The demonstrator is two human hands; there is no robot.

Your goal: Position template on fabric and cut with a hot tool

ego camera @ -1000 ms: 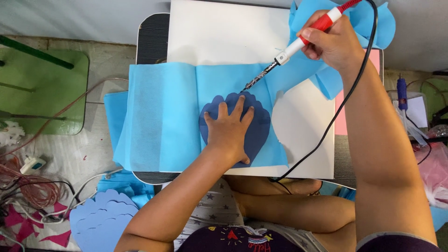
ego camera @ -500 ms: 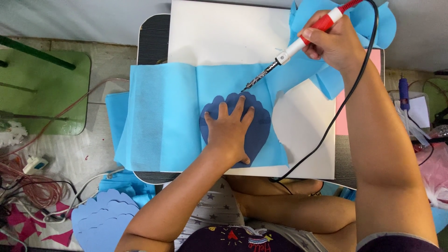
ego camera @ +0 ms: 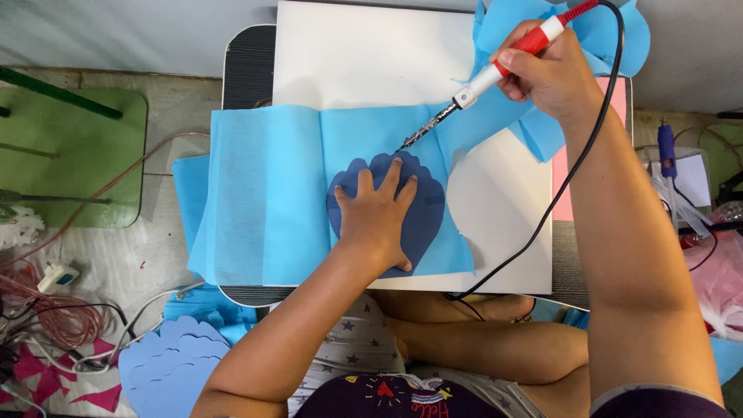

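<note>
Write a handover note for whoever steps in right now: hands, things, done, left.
Left hand: flat on the dark blue scalloped template, pinning it to the light blue fabric.
Right hand: holds the red-and-white hot cutting pen, tip at the template's upper edge.
Done: a curved piece is already cut out on the fabric's right.
Left: this outline, judging by the uncut fabric around it.

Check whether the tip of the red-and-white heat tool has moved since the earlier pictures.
No. The tool's tip sits at the same spot by the top scalloped edge of the dark blue template, as before.
</note>
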